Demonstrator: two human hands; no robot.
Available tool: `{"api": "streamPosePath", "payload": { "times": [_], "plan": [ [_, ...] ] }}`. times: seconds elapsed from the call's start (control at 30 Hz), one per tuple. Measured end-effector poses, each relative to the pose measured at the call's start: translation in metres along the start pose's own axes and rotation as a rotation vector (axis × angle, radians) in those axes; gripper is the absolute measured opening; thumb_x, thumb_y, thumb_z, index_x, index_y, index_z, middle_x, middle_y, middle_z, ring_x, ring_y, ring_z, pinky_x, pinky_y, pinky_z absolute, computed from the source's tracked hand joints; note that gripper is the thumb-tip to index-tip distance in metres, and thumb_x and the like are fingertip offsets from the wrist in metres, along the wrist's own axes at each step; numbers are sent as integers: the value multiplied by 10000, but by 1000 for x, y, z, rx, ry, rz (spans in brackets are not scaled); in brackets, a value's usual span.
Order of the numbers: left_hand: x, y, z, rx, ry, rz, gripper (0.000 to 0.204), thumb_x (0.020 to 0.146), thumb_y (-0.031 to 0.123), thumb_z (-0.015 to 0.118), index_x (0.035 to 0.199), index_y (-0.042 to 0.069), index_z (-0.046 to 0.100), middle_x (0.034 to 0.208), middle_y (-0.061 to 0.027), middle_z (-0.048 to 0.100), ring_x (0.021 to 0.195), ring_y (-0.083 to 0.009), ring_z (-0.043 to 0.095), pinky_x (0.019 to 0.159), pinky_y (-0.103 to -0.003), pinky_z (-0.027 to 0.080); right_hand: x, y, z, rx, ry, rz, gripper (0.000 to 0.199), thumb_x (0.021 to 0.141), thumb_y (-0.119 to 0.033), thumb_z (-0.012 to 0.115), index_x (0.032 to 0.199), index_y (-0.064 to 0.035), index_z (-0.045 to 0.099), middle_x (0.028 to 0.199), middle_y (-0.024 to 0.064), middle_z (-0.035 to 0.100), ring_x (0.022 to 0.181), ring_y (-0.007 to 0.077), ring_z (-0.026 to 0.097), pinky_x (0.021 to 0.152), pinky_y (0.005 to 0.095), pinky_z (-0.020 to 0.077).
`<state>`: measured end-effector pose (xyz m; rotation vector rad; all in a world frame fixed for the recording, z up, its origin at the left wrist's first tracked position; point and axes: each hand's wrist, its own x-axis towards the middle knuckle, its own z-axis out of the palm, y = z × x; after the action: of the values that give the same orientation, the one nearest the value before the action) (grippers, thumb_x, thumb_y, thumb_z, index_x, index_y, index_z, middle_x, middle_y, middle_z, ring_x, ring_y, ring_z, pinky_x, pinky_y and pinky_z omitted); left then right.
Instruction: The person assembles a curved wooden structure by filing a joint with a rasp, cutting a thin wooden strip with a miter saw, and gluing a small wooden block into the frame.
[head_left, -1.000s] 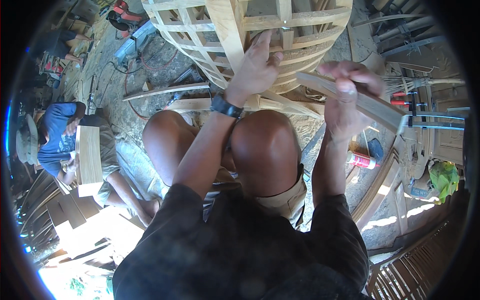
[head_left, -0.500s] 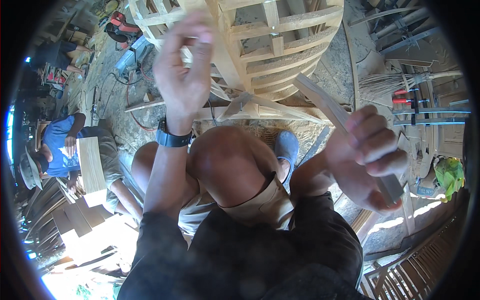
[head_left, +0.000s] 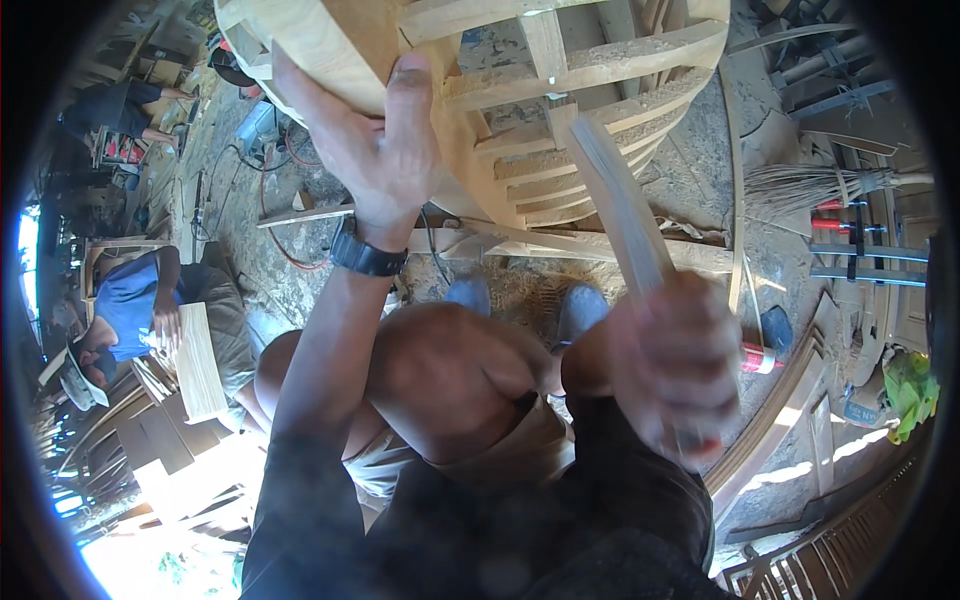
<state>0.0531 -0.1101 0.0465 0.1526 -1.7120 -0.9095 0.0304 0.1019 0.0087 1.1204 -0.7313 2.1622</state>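
A ribbed wooden frame, curved like a small boat hull (head_left: 610, 65), fills the top centre. My left hand (head_left: 375, 155), with a black watch at the wrist, grips the broad wooden beam (head_left: 345, 45) along its middle, thumb on one side and fingers on the other. My right hand (head_left: 675, 370), smeared by motion, is closed round the lower end of a flat, slightly bent wooden stick (head_left: 622, 200). The stick's upper end points up and left, in front of the frame's ribs. Whether it touches them I cannot tell.
At the left a seated person (head_left: 130, 300) in a blue shirt holds a pale board (head_left: 203, 370). A twig broom (head_left: 810, 187), red clamps (head_left: 845, 225) and long wooden planks (head_left: 775, 420) lie to the right. A red-and-white bottle (head_left: 758, 357) is beside my right hand.
My left hand has come down onto the frame's beam and taken hold. My right hand has moved left with the stick, which now stands steeper. The frame appears larger and further left in view.
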Motion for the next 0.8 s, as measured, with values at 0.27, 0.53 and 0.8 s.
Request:
{"api": "streamPosePath", "payload": {
  "times": [0.27,0.53,0.8],
  "plan": [
    [3,-1,-6,-16,15,40,735,830,79,670,1453,-46,299,1289,-186,493,1139,-250,515,1016,-363,413,-15,-5,-8,108,90,37,566,1068,-426,384,614,-90,432,507,25,486,425,198,504,426,359,466],
    [0,4,4,-50,29,36,720,823,57,658,1440,-58,306,1271,-183,516,1136,-243,520,1007,-366,423,-16,12,-23,125,-105,178,499,999,-517,369,775,-84,475,657,67,479,566,209,467,607,406,399],
    [0,3,-5,576,38,280,787,842,243,733,1427,-82,317,1347,-231,413,1311,-334,306,1090,-513,272,81,-66,-29,-138,-222,396,410,983,-457,480,806,-90,432,752,68,406,695,209,430,668,386,359]
  ]
}}
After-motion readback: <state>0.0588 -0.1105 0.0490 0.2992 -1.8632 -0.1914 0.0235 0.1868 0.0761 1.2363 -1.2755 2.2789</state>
